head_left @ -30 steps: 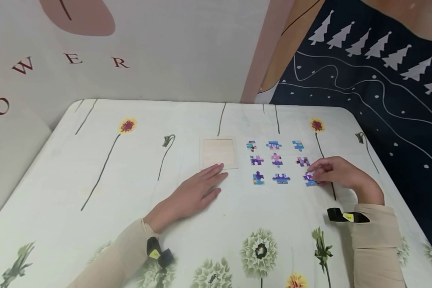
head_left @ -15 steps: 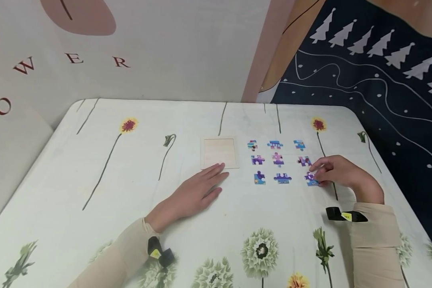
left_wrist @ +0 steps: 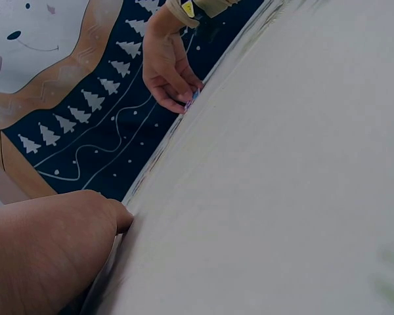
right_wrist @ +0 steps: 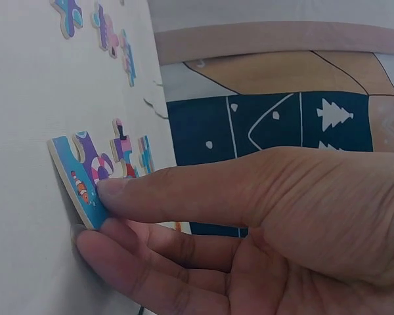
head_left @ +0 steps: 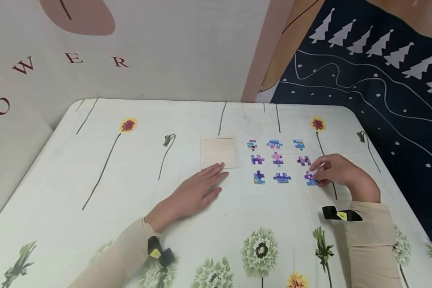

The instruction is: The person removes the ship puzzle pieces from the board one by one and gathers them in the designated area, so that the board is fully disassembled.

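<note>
My right hand (head_left: 333, 172) pinches the bottom-right jigsaw piece (head_left: 311, 181) between thumb and fingers. In the right wrist view that jigsaw piece (right_wrist: 79, 180), blue and purple with a clownfish and a ring printed on it, is tilted, one edge raised off the tabletop. My left hand (head_left: 192, 192) lies flat with straight fingers, its fingertips at the lower edge of a shallow square wooden puzzle tray (head_left: 219, 150). Bare wood shows inside the tray. The left wrist view has the left hand (left_wrist: 52, 249) in the foreground and the right hand (left_wrist: 167, 75) farther off.
Several other jigsaw pieces lie apart in rows right of the tray, among them a pink-purple centre piece (head_left: 277, 159) and a blue-purple lower piece (head_left: 282, 178). A flower-print cloth (head_left: 104, 232) covers the table. Walls with printed hangings (head_left: 363, 88) stand behind and to the right.
The right wrist and forearm have shifted slightly left, with the fingers staying at the same jigsaw piece. My left hand and the other pieces have not moved.
</note>
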{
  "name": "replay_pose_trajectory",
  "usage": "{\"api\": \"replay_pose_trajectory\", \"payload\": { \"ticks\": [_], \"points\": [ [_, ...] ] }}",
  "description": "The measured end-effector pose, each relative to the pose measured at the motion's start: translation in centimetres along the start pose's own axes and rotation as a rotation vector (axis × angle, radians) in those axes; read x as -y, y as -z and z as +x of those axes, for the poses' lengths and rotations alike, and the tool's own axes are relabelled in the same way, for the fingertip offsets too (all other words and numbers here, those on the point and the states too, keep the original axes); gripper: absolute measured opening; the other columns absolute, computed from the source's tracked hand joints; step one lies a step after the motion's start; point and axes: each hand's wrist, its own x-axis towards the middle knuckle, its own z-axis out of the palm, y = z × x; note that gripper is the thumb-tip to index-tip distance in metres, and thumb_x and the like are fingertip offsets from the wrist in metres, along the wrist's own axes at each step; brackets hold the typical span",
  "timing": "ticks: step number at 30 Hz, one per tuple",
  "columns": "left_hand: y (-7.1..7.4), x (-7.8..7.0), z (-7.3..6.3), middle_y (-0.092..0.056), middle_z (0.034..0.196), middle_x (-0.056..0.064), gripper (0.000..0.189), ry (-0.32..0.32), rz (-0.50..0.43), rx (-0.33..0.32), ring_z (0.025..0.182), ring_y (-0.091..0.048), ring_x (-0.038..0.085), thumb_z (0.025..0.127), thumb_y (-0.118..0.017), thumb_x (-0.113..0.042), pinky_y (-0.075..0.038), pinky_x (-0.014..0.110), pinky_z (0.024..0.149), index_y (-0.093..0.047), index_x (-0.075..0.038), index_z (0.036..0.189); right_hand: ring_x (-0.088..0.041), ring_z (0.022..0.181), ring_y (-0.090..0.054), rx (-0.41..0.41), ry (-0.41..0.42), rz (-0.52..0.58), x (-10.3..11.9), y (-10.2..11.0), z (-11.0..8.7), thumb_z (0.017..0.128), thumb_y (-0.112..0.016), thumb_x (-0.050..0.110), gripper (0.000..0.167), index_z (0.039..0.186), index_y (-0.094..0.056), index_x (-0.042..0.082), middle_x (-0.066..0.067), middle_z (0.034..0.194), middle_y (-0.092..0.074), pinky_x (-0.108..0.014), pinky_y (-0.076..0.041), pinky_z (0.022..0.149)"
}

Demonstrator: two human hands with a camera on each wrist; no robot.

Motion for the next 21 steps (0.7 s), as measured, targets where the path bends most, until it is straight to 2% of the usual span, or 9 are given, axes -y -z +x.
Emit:
{"api": "replay_pose_trajectory", "payload": {
  "ticks": [5,11,17,21],
  "points": [
    [-0.02,0.04,0.04,-0.027,0.169,0.009,0.053,0.003,-0.004,0.004,0.157,-0.021,0.025,0.11,-0.047,-0.03,-0.02,0.041,0.128,-0.043,-0.008,0.158,-0.019,0.075,-0.07,-0.012,-0.026,-0.015,0.16,-0.11,0.02,0.096,-0.069,0.002,0.026,0.118,-0.064,-0.01,-0.01,0.088,-0.067,-0.034,-0.053,0.078],
    [-0.22,0.13,-0.02,-0.028,0.169,0.009,0.052,0.006,-0.008,0.0,0.157,-0.022,0.025,0.11,-0.047,-0.029,-0.02,0.041,0.128,-0.043,-0.008,0.158,-0.018,0.074,-0.069,-0.019,-0.053,-0.035,0.33,-0.27,0.05,0.095,-0.069,0.004,0.021,0.113,-0.066,-0.008,-0.01,0.09,-0.068,-0.037,-0.052,0.078],
    [-0.24,0.17,0.0,-0.028,0.169,0.008,0.052,0.008,-0.004,0.003,0.157,-0.022,0.024,0.111,-0.046,-0.029,-0.02,0.04,0.128,-0.043,-0.008,0.158,-0.018,0.074,-0.071,-0.031,-0.062,-0.042,0.65,-0.33,-0.2,0.094,-0.069,0.004,0.02,0.111,-0.067,-0.008,-0.011,0.09,-0.07,-0.049,-0.051,0.085],
    [-0.17,0.18,0.05,-0.027,0.169,0.008,0.052,0.008,0.003,0.006,0.157,-0.021,0.023,0.111,-0.046,-0.03,-0.019,0.039,0.128,-0.043,-0.009,0.159,-0.019,0.074,-0.07,-0.049,-0.085,-0.053,0.86,-0.41,-0.19,0.094,-0.07,0.004,0.02,0.11,-0.066,-0.008,-0.015,0.094,-0.07,-0.05,-0.052,0.085]
  ]
}}
